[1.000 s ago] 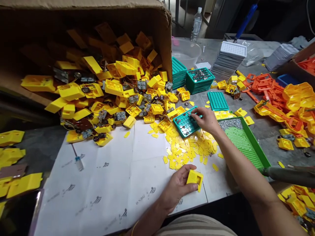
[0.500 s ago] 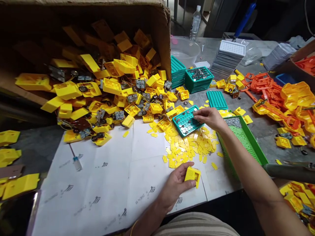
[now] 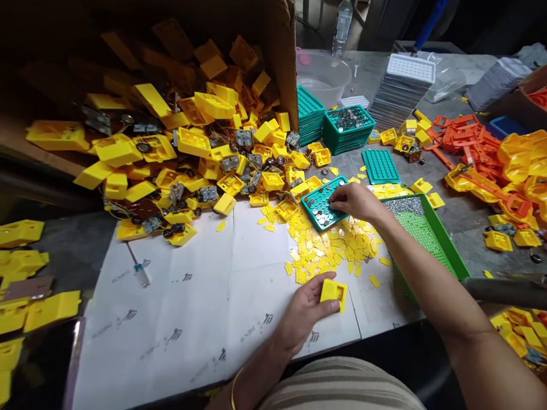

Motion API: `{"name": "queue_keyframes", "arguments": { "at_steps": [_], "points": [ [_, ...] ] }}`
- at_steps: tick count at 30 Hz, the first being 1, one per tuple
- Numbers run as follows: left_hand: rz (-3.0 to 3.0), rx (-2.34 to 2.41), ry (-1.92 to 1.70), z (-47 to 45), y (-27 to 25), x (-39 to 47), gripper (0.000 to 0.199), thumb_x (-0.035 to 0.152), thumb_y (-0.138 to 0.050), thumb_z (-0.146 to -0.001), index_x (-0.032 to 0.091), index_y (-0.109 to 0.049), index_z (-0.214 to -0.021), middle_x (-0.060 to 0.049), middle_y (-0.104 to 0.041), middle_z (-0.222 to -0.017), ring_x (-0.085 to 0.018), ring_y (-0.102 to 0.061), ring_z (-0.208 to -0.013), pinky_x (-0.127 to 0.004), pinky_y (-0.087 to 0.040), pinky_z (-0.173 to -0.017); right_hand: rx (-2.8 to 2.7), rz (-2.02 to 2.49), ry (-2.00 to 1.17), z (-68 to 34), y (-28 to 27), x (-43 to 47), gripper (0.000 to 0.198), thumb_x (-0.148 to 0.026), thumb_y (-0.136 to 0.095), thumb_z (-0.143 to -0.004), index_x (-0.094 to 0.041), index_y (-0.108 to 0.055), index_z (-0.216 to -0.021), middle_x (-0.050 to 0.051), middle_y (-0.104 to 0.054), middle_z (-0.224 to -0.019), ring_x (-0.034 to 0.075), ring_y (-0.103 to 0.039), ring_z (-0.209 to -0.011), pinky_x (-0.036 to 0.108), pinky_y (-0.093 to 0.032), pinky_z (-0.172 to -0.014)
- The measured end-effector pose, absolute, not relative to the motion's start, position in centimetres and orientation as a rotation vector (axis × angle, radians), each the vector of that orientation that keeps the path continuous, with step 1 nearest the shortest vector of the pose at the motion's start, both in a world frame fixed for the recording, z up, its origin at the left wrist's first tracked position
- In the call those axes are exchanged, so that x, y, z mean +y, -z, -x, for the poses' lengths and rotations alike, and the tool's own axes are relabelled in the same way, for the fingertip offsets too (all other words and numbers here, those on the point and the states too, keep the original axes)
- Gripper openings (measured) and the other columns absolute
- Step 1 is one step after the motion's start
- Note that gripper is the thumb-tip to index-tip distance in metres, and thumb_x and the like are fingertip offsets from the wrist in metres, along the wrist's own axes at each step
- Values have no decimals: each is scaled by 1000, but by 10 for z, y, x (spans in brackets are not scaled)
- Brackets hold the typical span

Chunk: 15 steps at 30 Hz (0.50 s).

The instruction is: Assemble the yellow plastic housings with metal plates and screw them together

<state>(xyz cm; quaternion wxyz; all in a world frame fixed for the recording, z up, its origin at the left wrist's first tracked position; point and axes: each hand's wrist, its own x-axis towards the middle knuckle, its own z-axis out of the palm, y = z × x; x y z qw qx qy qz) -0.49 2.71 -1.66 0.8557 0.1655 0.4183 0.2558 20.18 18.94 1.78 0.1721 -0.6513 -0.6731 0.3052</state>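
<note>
My left hand [image 3: 305, 310] grips a small yellow plastic housing [image 3: 333, 293] near the table's front edge. The housing has a patch of small round holes and a square recess facing up. Farther forward, my right hand [image 3: 352, 200] reaches into a teal tray [image 3: 314, 200] of small round silvery discs, like button cells [image 3: 323, 216]. Its fingertips are pinched together at the discs; what sits between them is hidden. Loose flat yellow plastic pieces [image 3: 327, 253] lie heaped in front of the tray, between both hands.
A cardboard box [image 3: 280, 51] on its side spills yellow housings with wired parts. A green basket [image 3: 442, 242] holds small metal parts under my right forearm. Stacked teal trays [image 3: 348, 136], white trays [image 3: 399, 94] and orange parts [image 3: 474, 142] stand behind. A screwdriver [image 3: 140, 270] lies left.
My right hand has shifted slightly left and nearer over the teal tray, its fingertips now down among the discs. My left hand keeps the yellow housing in nearly the same place.
</note>
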Motion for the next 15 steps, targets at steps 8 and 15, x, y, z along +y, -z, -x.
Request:
{"name": "queue_keyframes", "arguments": {
  "at_steps": [8, 15],
  "points": [
    [-217, 900, -759, 6, 3, 44, 34, 16, -71, -74, 17, -55, -104, -9, -67, -109, -24, -69, -96, -43, -52, -91, -1708, 1438, -1187, -185, -28, 113, 16, -32, -72, -78, -17, -72, -84, 4, -73, -83, 17, -67, -75, 30, -53, -68],
    [-311, 911, -842, -1, 5, 41, 34, 15, -69, -75, 16, -62, -109, -7, -67, -107, -20, -65, -97, -45, -50, -96, -2128, 1314, -750, -170, -22, 52, 11, -20, -61, -90, -17, -70, -95, 5, -68, -85, 14, -62, -76, 27, -48, -65]
  ]
}}
